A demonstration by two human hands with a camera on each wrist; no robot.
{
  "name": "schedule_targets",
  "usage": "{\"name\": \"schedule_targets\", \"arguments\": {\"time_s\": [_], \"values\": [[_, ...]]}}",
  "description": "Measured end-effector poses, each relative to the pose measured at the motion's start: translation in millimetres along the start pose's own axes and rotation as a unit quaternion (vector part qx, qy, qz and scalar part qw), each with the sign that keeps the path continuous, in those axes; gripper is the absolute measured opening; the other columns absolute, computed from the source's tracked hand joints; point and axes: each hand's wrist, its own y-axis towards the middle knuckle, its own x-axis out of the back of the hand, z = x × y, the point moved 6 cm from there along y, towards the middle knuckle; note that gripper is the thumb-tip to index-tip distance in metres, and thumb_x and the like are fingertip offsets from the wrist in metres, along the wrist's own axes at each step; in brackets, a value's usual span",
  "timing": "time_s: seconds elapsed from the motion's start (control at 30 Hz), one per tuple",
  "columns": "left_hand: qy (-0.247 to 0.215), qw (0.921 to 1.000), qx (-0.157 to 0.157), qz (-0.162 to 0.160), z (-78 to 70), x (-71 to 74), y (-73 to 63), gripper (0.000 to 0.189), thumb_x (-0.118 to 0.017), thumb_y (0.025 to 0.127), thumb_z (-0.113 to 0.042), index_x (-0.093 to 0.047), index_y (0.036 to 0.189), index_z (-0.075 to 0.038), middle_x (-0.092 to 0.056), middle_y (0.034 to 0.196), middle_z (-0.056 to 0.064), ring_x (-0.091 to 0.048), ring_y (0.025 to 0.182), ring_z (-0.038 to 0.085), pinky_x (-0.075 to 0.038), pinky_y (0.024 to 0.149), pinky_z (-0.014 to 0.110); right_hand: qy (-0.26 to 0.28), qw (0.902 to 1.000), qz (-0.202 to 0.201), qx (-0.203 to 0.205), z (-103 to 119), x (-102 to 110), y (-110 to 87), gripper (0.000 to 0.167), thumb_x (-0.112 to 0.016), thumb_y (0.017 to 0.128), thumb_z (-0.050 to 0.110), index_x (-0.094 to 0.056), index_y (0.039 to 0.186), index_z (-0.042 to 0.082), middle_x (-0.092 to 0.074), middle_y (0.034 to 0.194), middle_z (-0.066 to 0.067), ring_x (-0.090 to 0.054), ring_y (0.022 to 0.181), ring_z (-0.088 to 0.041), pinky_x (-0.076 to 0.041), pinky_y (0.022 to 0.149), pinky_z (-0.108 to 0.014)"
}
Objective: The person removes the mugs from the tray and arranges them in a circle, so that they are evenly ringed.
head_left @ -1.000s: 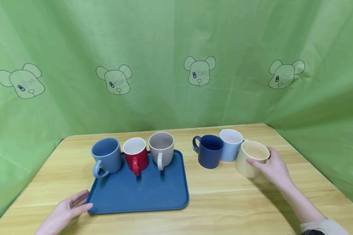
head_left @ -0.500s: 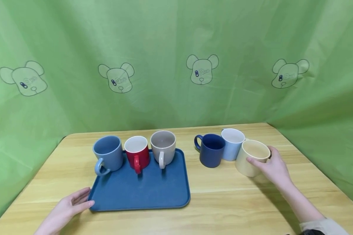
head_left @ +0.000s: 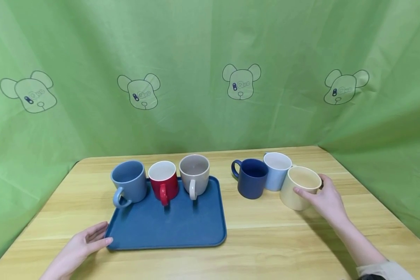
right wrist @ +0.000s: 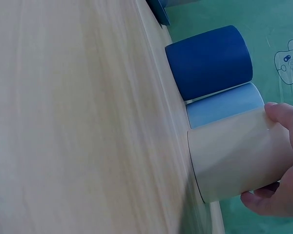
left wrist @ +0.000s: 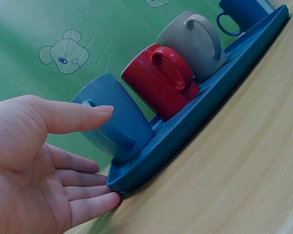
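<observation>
My right hand grips a cream mug near its rim, thumb on the near side and fingers round the right side. The mug stands upright on the table. In the right wrist view the same cream mug fills much of the right half. At the tray's near left corner is my left hand, fingers extended and thumb raised. Fingertips lie right at the corner of the blue tray. Along the tray's far side stand a grey-blue mug, a red mug and a light grey mug.
Left of the cream mug stand a dark blue mug and a light blue mug, close together. All of it is on a wooden table. A green curtain with mouse-head drawings hangs behind and at both sides.
The head view has shifted slightly, moving the whole scene a little within the picture. Both hands and all the mugs keep their places on the table.
</observation>
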Motion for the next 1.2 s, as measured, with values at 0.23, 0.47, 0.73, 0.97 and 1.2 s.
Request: {"name": "schedule_targets", "arguments": {"time_s": [0.23, 0.47, 0.73, 0.97, 1.2], "values": [[-0.009, 0.9999, 0.007, 0.0, 1.6, 0.4, 0.8, 0.079, -0.059, 0.091, -0.034, -0.021, 0.139, 0.015, -0.024, 0.143, 0.033, -0.023, 0.131, 0.045, -0.03, 0.102, 0.056, 0.064, 0.9978, 0.014, -0.004, 8.0, 6.4, -1.5, 0.092, -0.066, 0.086, 0.031, -0.008, 0.139, -0.017, -0.029, 0.132, -0.042, -0.033, 0.118, -0.053, -0.031, 0.094, -0.063], [-0.009, 0.9999, 0.012, -0.002, 1.2, 0.0, 0.9, 0.079, -0.059, 0.091, -0.035, -0.021, 0.139, 0.015, -0.024, 0.143, 0.033, -0.023, 0.131, 0.046, -0.03, 0.102, 0.056, 0.09, 0.9954, -0.008, 0.032, 29.1, 26.7, 5.4, 0.082, -0.06, 0.09, 0.028, -0.011, 0.141, -0.014, -0.025, 0.138, -0.039, -0.024, 0.127, -0.051, -0.024, 0.102, -0.059], [-0.002, 1.0, -0.004, -0.003, 0.2, -1.3, -0.2, 0.078, -0.059, 0.091, -0.034, -0.021, 0.139, 0.014, -0.023, 0.145, 0.03, -0.027, 0.131, 0.043, -0.033, 0.102, 0.052, 0.092, 0.9918, -0.021, 0.086, 67.3, 29.8, 7.7, 0.063, -0.063, 0.09, 0.026, -0.036, 0.137, -0.006, -0.046, 0.129, -0.027, -0.048, 0.107, -0.004, -0.037, 0.078, -0.001], [-0.005, 1.0, 0.001, -0.003, 0.0, -1.4, -1.0, 0.079, -0.059, 0.09, -0.034, -0.02, 0.14, 0.014, -0.023, 0.144, 0.032, -0.026, 0.131, 0.045, -0.033, 0.101, 0.054, 0.141, 0.9804, 0.041, 0.132, 109.7, 0.3, 2.4, 0.054, -0.063, 0.09, 0.02, -0.042, 0.132, -0.007, -0.053, 0.124, -0.024, -0.049, 0.101, 0.003, -0.041, 0.081, -0.005], [-0.009, 0.9999, 0.007, -0.003, -0.2, -1.8, -0.8, 0.079, -0.059, 0.09, -0.035, -0.02, 0.14, 0.013, -0.022, 0.144, 0.033, -0.022, 0.132, 0.046, -0.03, 0.102, 0.057, 0.198, 0.9652, 0.11, 0.131, 140.3, -37.2, -1.3, 0.051, -0.063, 0.09, 0.018, -0.044, 0.131, -0.006, -0.054, 0.124, -0.023, -0.05, 0.114, -0.03, -0.042, 0.086, -0.012]]}}
